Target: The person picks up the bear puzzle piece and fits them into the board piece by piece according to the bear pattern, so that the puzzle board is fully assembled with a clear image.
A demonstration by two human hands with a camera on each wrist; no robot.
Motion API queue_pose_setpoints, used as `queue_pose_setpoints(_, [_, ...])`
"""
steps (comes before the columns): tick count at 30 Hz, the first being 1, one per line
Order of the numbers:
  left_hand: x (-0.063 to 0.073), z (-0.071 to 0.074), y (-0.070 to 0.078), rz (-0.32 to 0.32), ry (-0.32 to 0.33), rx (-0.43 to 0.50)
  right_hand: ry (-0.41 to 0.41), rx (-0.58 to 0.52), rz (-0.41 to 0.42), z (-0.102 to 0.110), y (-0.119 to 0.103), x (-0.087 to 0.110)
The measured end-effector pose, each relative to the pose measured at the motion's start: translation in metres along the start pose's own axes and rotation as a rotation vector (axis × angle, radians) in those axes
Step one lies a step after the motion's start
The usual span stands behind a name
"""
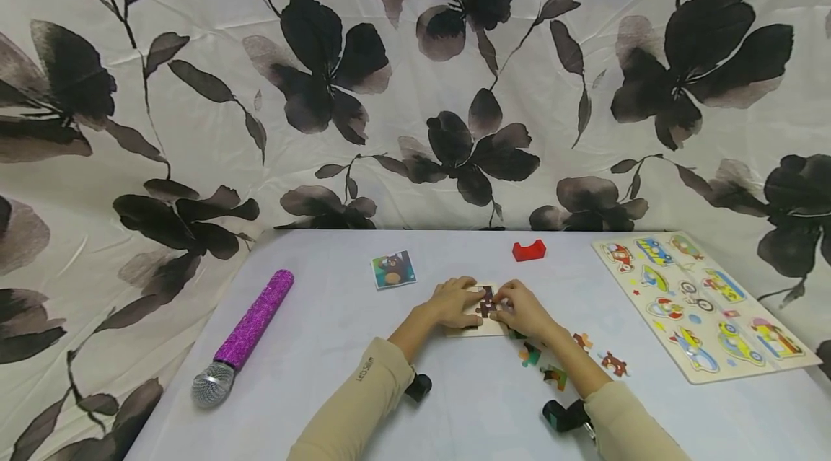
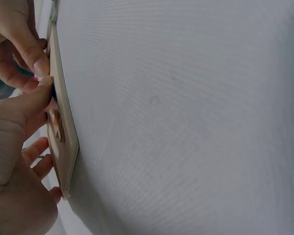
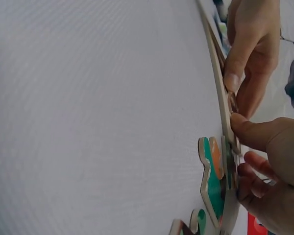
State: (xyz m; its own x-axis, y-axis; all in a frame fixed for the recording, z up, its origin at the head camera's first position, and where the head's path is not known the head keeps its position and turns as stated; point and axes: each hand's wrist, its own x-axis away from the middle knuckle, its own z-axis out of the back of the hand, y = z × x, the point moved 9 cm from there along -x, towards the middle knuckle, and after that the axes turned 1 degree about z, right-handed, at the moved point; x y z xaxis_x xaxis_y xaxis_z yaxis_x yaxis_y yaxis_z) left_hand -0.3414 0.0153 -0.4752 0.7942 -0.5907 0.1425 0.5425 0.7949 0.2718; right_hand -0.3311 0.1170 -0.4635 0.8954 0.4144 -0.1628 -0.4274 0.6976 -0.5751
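Note:
A small wooden jigsaw board lies on the white table, with dark brown pieces in its middle. My left hand rests on the board's left part, the thumb pressing near a piece and the fingers spread at the board. On the board's right side, my right hand pinches a small puzzle piece between thumb and finger; the fingertips mostly hide it. Loose green and orange pieces lie close by the right hand in the right wrist view. Farther right are more pieces, among them a brown bear-shaped one.
A bear picture card and a red notched block lie behind the hands. At left is a glittery purple microphone. A large vehicle puzzle board occupies the right side. Flowered cloth hangs behind the table.

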Motion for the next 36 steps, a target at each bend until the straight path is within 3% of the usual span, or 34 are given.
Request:
queue_pose_setpoints(7, [-0.001,-0.002,-0.001,-0.009,0.005,0.001,0.056,0.048,0.15,-0.001,-0.014,0.0])
queue_pose_setpoints(12, [-0.002,-0.003,-0.002,-0.004,-0.004,0.005,0.044,0.201,0.262,-0.007,-0.028,0.004])
queue_pose_setpoints(19, [-0.002,-0.002,-0.001,-0.011,0.005,-0.011,0.05,0.399,0.248,-0.012,-0.039,0.005])
queue_pose_setpoints(25, [-0.001,0.0,-0.001,-0.008,0.015,0.003,0.079,0.507,0.239,-0.019,-0.048,0.006])
queue_pose_setpoints(29, [-0.001,0.0,-0.002,-0.011,0.023,0.011,0.086,0.518,0.213,-0.021,-0.052,0.008])
queue_pose_setpoints(36, [-0.001,0.001,-0.002,-0.009,0.02,0.014,0.108,0.434,0.143,-0.018,-0.045,0.008])
